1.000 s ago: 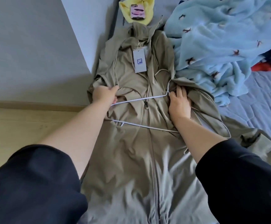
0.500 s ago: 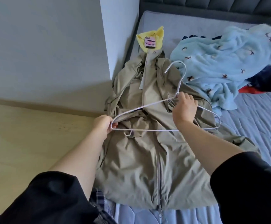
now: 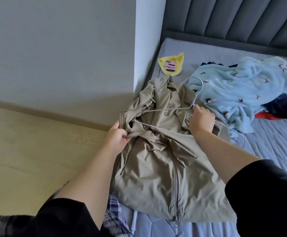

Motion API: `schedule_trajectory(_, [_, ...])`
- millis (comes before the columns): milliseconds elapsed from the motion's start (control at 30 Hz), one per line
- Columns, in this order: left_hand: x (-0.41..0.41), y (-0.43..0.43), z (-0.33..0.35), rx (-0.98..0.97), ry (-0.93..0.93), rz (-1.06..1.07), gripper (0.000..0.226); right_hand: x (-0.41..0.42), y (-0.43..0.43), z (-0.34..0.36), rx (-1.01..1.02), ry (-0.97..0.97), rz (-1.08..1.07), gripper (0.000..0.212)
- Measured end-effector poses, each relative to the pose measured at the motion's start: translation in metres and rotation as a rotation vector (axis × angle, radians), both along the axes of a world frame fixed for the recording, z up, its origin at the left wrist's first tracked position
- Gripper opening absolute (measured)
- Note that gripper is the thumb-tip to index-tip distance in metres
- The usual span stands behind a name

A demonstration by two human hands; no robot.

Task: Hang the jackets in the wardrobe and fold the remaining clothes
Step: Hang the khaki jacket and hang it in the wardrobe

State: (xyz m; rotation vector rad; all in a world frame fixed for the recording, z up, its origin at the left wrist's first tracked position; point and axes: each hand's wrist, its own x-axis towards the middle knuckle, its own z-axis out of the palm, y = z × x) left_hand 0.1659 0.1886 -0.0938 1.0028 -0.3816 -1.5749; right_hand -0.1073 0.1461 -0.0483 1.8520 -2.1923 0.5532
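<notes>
A second ago both hands were pressed flat inside the open front of the jacket (image 3: 158, 161), working the hanger (image 3: 166, 109) in at chest level; now the hanger is lifted clear of the cloth at its neck and the collar end of the jacket has bunched up under it. The right hand (image 3: 201, 121) has its grip closed around the wire just below the hook, fingers curled tight over it, with the hook rising toward the blue blanket (image 3: 240, 93). The left hand (image 3: 117, 135) pinches a fold of the jacket's left shoulder, near the sleeve opening, between thumb and fingers, where before it only steadied the wire's left end. The jacket itself lies on the bed (image 3: 276, 139) along its left edge, zipped from the hem partway up, its lower half spread flat and its upper half crumpled. The hanger's far arm pokes out beyond the right shoulder onto the mattress, so neither shoulder appears seated on the wire. In my judgement the hanging step is only half done: the left shoulder looks about to be pulled over the hanger's end, and the right one must follow. A phone (image 3: 170, 66) on a yellow cloth (image 3: 178, 70) sits just beyond the collar.
</notes>
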Motion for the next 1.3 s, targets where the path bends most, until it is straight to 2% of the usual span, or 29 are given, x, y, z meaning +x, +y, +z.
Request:
schedule_trajectory(167, [-0.023, 0.019, 0.019, -0.167, 0.073, -0.272, 0.081, 0.038, 0.003, 0.013, 0.144, 0.035, 0.117, 0.019])
schedule_trajectory(233, [-0.024, 0.024, 0.023, -0.190, 0.021, -0.381, 0.079, 0.056, 0.004, 0.018, 0.210, -0.075, 0.137, 0.021])
schedule_trajectory(333, [-0.022, 0.031, 0.025, -0.251, -0.096, -0.567, 0.070, 0.075, 0.003, 0.026, 0.310, -0.343, 0.125, 0.027])
schedule_trajectory(467, [-0.020, 0.043, 0.021, -0.266, -0.342, -0.796, 0.063, 0.078, 0.002, 0.032, 0.297, -0.577, 0.144, 0.022])
schedule_trajectory(533, [-0.018, 0.050, 0.017, -0.299, -0.477, -0.946, 0.055, 0.080, 0.004, 0.033, 0.297, -0.701, 0.121, 0.028])
schedule_trajectory(600, [-0.016, 0.054, 0.011, -0.320, -0.687, -1.053, 0.061, 0.083, 0.008, 0.037, 0.305, -0.909, 0.108, 0.029])
schedule_trajectory(667, [-0.017, 0.055, 0.007, -0.326, -0.957, -1.090, 0.068, 0.084, 0.010, 0.043, 0.333, -1.203, 0.080, 0.025])
schedule_trajectory(700, [-0.018, 0.057, 0.006, -0.321, -1.060, -1.074, 0.067, 0.084, 0.011, 0.045, 0.357, -1.291, 0.089, 0.022])
schedule_trajectory(733, [-0.020, 0.059, 0.005, -0.311, -1.119, -1.041, 0.062, 0.084, 0.013, 0.047, 0.385, -1.298, 0.115, 0.021])
schedule_trajectory(833, [-0.025, 0.063, 0.006, -0.284, -1.172, -0.886, 0.048, 0.086, 0.017, 0.042, 0.407, -1.061, 0.182, 0.033])
schedule_trajectory(933, [-0.025, 0.060, 0.014, -0.331, -1.215, -0.700, 0.021, 0.088, 0.016, 0.038, 0.331, -1.064, 0.227, 0.038])
schedule_trajectory(1000, [-0.022, 0.057, 0.022, -0.347, -1.249, -0.466, 0.028, 0.088, 0.016, 0.040, 0.296, -1.067, 0.241, 0.032])
schedule_trajectory(1100, [-0.013, 0.055, 0.031, -0.412, -1.417, 0.011, 0.014, 0.086, 0.018, 0.045, 0.259, -1.055, 0.252, 0.027])
schedule_trajectory(1200, [0.000, 0.048, 0.036, -0.502, -1.622, 0.311, 0.041, 0.083, 0.022, 0.046, 0.261, -1.000, 0.260, 0.044])
schedule_trajectory(1267, [0.006, 0.043, 0.040, -0.497, -1.720, 0.344, 0.045, 0.085, 0.024, 0.046, 0.260, -0.927, 0.268, 0.048])
schedule_trajectory(1300, [0.007, 0.041, 0.040, -0.514, -1.758, 0.332, 0.040, 0.086, 0.025, 0.046, 0.251, -0.877, 0.279, 0.050])
